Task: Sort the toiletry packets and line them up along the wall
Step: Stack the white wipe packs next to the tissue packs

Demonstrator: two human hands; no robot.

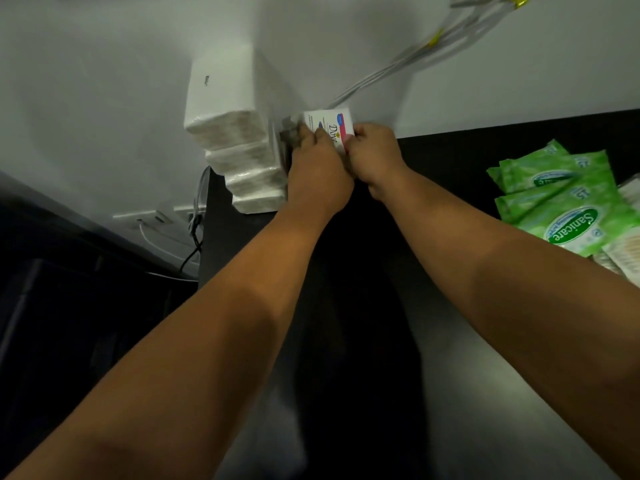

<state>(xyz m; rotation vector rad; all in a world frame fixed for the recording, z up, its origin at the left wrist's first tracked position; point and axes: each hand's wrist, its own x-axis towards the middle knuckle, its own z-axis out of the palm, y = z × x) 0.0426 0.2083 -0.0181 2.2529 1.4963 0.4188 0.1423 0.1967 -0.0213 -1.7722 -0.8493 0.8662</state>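
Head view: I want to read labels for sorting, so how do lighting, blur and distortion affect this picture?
In the head view the light is dim and the black counter shows almost no detail; the Dove box between the left hand and right hand is slightly soft yet readable; the Sanicare packets read clearly; wide-angle distortion stretches the forearms.

Soap box [329, 123] showing white, pink-blue patch, dark script. Tissue packs [227, 133] showing white. Wipe packets [561, 202] showing bright green, darker ovals, white lettering. Surface [450, 161] showing black.
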